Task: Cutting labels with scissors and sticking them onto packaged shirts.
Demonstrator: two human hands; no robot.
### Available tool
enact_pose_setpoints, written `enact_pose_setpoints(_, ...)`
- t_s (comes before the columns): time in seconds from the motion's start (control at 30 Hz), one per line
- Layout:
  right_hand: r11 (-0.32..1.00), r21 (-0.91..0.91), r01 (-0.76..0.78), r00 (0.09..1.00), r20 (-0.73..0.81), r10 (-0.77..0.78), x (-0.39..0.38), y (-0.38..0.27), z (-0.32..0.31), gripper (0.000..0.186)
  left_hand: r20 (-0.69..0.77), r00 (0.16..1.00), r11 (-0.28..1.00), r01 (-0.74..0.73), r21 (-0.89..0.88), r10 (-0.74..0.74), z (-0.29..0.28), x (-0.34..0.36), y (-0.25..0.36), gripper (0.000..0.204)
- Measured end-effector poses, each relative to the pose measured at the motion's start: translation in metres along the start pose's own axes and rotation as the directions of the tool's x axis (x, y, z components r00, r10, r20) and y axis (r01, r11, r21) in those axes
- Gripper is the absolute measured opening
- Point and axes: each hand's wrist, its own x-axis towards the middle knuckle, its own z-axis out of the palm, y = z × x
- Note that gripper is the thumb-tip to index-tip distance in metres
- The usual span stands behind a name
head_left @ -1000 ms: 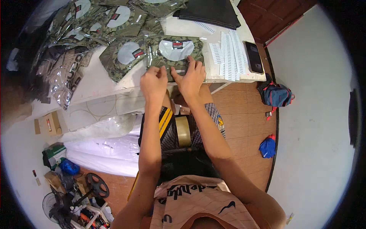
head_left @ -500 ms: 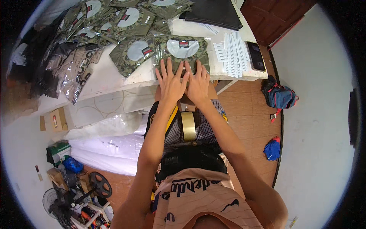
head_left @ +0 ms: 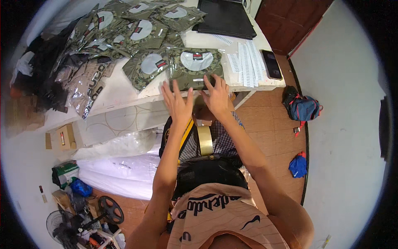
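A folded camouflage shirt in a clear plastic bag [head_left: 182,74] lies flat at the table's front edge, its pale neck opening facing up. A small white sticker [head_left: 198,79] shows on its lower part. My left hand [head_left: 179,108] is open, fingers spread, over the bag's lower left corner. My right hand [head_left: 217,96] is open too, its fingertips at the bag's lower right part beside the sticker. Neither hand grasps anything. To the left rests another bagged camouflage shirt [head_left: 139,76], tilted.
A pile of bagged camouflage shirts [head_left: 143,31] covers the back left, with bagged tan shirts [head_left: 85,83] nearer. Label strips [head_left: 247,62], a phone [head_left: 271,64] and a black flat stack [head_left: 226,20] lie at right. A tape roll [head_left: 205,141] rests on my lap.
Both hands have drawn back toward me, the left one further. The sticker on the bagged shirt now shows uncovered. My view has shifted slightly.
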Motion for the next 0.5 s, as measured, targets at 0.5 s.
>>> enact_pose_setpoints(0.5, 0.923, 0.342, 0.178, 0.984, -0.035, -0.177, -0.085, -0.064, -0.061, 0.046, 0.528, 0.744, 0.190, 0.636, -0.748, -0.410, -0.034, -0.030, 0.010, 0.042)
